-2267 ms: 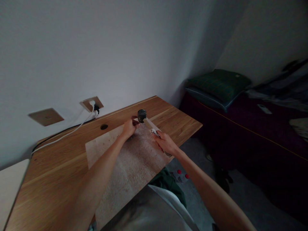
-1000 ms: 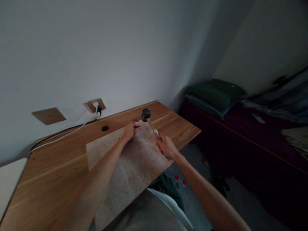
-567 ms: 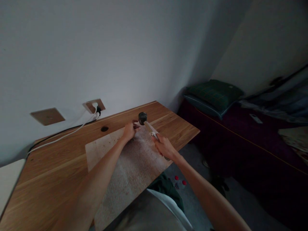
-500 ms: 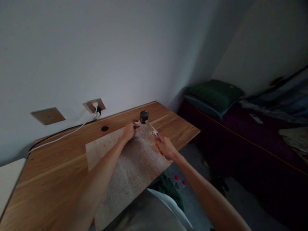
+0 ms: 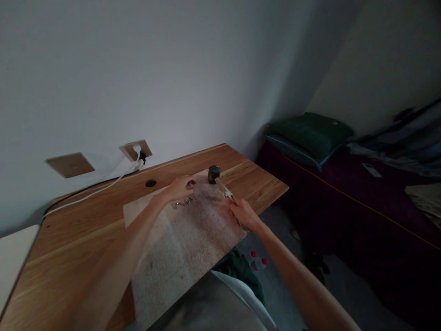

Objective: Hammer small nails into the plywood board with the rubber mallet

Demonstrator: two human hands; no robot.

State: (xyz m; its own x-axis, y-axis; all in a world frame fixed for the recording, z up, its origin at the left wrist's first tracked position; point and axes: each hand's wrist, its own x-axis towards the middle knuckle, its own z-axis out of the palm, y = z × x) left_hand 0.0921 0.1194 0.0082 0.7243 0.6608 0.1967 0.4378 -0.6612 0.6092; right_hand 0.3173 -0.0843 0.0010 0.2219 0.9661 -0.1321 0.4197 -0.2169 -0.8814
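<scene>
My right hand (image 5: 244,214) is wrapped round the wooden handle of a mallet (image 5: 214,174). Its black head is close over the far part of a pale, worn board (image 5: 186,250); whether it touches the board I cannot tell. Left of the mallet head, my left hand (image 5: 182,186) is above the board with its fingers curled together. What sits between those fingers, if anything, is too small to make out. Several small metal pieces (image 5: 183,202), nail-like or screw-like, lie on the board just below my left hand.
The board rests on a wooden table (image 5: 69,243) against the wall. White and black cables run to a wall socket (image 5: 137,151). A cable hole (image 5: 150,183) is near the table's back edge. Bottles with red caps (image 5: 258,262) stand on the floor. Pillows (image 5: 308,138) lie on a bed.
My left hand has moved slightly left, uncovering the small metal pieces. The mallet head has shifted a little right and down, with my right hand still round the handle.
</scene>
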